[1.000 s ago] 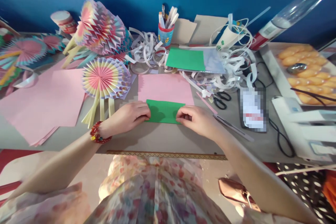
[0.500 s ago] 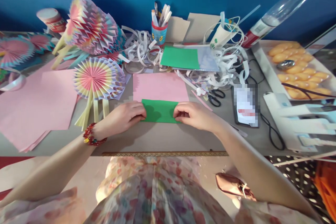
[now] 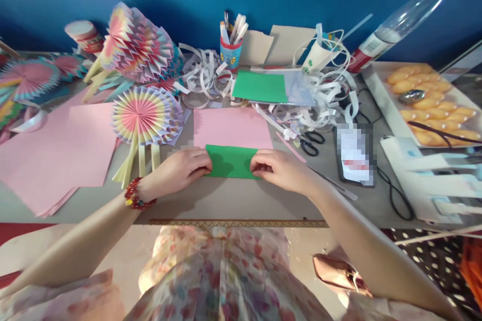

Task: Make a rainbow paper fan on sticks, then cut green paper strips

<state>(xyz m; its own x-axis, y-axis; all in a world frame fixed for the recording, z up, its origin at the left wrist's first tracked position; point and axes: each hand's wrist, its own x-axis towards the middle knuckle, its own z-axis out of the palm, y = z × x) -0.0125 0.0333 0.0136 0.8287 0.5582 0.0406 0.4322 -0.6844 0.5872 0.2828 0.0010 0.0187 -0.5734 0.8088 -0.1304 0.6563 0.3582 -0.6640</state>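
Pleated paper fans (image 3: 136,113) crowd the left of the table (image 3: 233,203); curled white strips (image 3: 205,71) tangle farther back. One pair of scissors (image 3: 309,148) lies right. Near the front, one flat green paper rectangle (image 3: 230,163) has its two ends pinched in narrow grips, left hand (image 3: 188,164) and right hand (image 3: 277,168).

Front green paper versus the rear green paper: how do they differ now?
The front green paper is held at its ends by the left hand and right hand; the rear green paper is untouched. The front green paper lies nearer the camera; the rear green paper sits on a pale packet. Both are plain green.
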